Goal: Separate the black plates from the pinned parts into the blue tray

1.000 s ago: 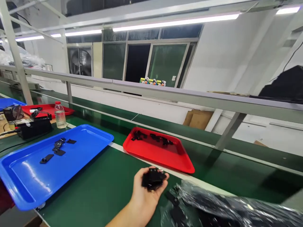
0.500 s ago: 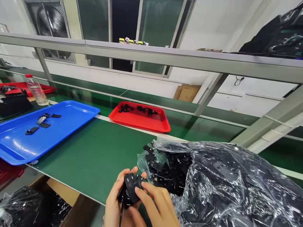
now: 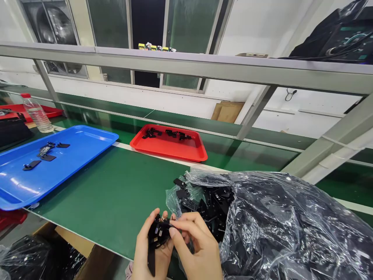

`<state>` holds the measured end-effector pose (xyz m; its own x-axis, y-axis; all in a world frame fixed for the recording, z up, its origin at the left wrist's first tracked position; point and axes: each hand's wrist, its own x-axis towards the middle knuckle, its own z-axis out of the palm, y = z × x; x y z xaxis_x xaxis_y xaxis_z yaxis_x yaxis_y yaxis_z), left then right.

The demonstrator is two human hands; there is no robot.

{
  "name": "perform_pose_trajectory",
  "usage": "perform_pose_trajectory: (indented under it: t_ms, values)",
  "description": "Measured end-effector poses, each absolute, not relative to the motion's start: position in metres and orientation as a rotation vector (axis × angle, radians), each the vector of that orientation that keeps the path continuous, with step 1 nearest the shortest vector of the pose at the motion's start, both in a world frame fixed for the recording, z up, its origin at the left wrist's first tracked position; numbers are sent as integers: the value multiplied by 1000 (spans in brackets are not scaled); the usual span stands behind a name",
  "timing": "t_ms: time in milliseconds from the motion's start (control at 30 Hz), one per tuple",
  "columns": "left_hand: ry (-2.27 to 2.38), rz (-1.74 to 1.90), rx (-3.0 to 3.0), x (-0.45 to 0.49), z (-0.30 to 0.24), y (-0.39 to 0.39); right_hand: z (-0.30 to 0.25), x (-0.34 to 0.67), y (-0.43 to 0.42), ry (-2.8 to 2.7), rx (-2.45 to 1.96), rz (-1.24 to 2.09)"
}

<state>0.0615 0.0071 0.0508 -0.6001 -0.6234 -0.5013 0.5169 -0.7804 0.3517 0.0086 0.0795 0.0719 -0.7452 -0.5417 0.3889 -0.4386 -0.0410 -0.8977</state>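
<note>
Over the flat green counter (image 3: pixel 116 186), the left hand (image 3: pixel 142 247) curls round small black plastic parts (image 3: pixel 159 233), the right hand (image 3: pixel 199 247) pinching one.

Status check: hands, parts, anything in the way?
Left hand holding black parts. Right hand fingering them. Open plastic bag close on the right; nothing visibly blocking either hand.
</note>
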Motion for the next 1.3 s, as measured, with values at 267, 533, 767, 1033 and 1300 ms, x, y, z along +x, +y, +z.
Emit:
perform_pose_trajectory:
  t_ms: [267,533,767,1033,1300]
  values:
    - [-114,-2374,966,51,60,-18,84,-8,71,1722,-619,-2147]
    - [-178,-2548,869,70,83,-14,84,3,67,1560,-494,-2323]
    - [-185,-2662,731,83,87,-14,83,6,68,1420,-407,-2364]
    - [-318,-2719,401,92,67,-17,88,9,71,1325,-238,-2313]
    - [-408,-2679,613,94,63,-20,91,14,71,1257,-237,-2283]
